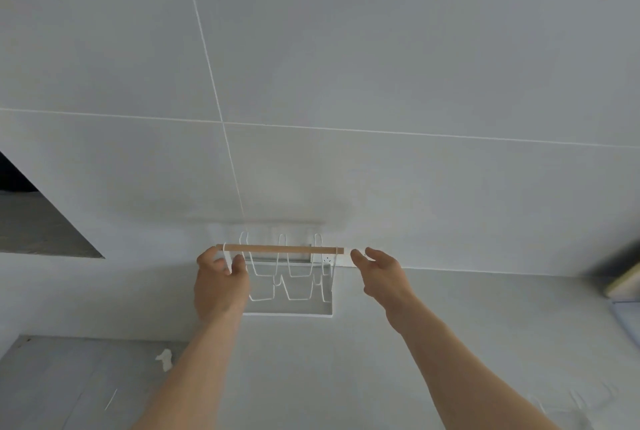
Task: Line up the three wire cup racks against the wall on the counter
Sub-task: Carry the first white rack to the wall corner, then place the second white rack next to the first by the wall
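One white wire cup rack (290,286) with a wooden top bar (284,249) stands on the pale counter (346,360), its back near the tiled wall (346,83). My left hand (220,282) grips the left end of the rack, with fingers around the bar and the side wire. My right hand (379,274) is at the bar's right end, its fingertips touching or almost touching the white end cap and its fingers loosely apart. A blurred white wire shape (571,407) at the bottom right may be another rack.
A wall socket (327,259) sits behind the rack's right side. A dark opening (38,222) lies at the far left. A sink basin (62,384) fills the bottom left, with a small white scrap (165,357) at its rim. A blurred yellowish object (623,282) is at the right edge.
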A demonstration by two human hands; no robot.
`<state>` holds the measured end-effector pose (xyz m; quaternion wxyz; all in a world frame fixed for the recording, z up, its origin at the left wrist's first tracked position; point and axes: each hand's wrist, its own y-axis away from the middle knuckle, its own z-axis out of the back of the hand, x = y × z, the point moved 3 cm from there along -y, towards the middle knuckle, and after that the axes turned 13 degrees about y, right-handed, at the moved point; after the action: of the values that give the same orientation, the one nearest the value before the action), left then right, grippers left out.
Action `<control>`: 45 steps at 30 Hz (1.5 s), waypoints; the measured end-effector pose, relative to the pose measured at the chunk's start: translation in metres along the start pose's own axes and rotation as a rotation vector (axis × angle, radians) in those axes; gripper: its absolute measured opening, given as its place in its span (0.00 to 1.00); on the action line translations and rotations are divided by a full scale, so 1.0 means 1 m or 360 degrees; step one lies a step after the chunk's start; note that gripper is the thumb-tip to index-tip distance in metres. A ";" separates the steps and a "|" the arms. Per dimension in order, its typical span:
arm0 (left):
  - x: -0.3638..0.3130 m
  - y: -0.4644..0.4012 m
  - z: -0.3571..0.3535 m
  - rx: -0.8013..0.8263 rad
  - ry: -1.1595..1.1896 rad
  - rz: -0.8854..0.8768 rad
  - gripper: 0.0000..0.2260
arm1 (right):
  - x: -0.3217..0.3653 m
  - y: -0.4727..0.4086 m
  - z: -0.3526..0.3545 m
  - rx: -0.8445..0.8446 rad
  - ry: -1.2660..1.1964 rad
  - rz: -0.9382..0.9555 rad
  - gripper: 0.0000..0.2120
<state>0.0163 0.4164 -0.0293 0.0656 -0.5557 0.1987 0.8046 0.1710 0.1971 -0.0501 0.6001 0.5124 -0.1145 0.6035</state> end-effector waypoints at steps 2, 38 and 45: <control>-0.009 0.024 -0.008 0.0001 -0.0010 -0.0071 0.18 | -0.005 0.012 0.021 -0.0048 0.0022 0.0000 0.30; 0.055 0.351 -0.184 0.1254 -0.0334 0.0504 0.18 | -0.286 0.104 0.353 -0.0035 0.0305 -0.0223 0.13; 0.042 0.304 -0.169 0.0982 -0.0174 0.0380 0.15 | -0.233 0.076 0.327 -0.0104 0.0281 -0.0082 0.11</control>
<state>0.0478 0.0683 -0.0446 0.1467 -0.4383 0.4929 0.7372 0.2076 -0.2096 -0.0432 0.6395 0.4400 -0.0676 0.6267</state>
